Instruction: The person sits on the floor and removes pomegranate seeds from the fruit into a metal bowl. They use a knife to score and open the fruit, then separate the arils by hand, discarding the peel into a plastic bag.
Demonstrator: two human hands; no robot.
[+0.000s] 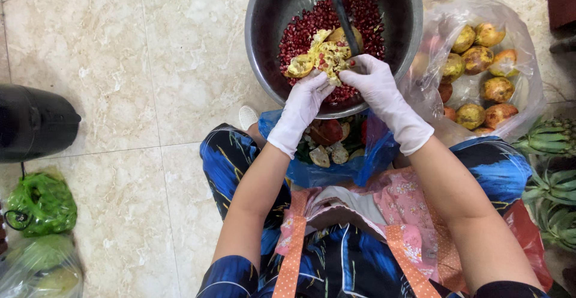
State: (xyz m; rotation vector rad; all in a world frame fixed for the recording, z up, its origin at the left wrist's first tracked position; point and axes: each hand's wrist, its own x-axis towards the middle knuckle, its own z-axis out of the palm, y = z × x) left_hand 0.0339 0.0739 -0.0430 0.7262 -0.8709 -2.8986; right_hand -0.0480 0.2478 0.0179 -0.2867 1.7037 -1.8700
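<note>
White gloves on both hands, over a grey metal bowl [264, 46] set on a beige marble-look floor [120, 64]. Left hand [306, 97] clenched on a broken pomegranate [324, 55], yellow peel outward, held just above the heap of red seeds [300, 31] in the bowl. Right hand [375, 79] closed around the handle end of a dark utensil [345, 19], its shaft angled up across the seeds, fingers also touching the fruit. Below the bowl, between the knees, a blue plastic bag [288, 169] with empty peel pieces [327, 154]. To the right, a clear plastic bag [516, 52] of whole pomegranates [498, 88], just beside the bowl. Farther right, green pineapple crowns [552, 178]. At the left edge, a black appliance [33, 121] and green bags [39, 205], well apart from the hands.
</note>
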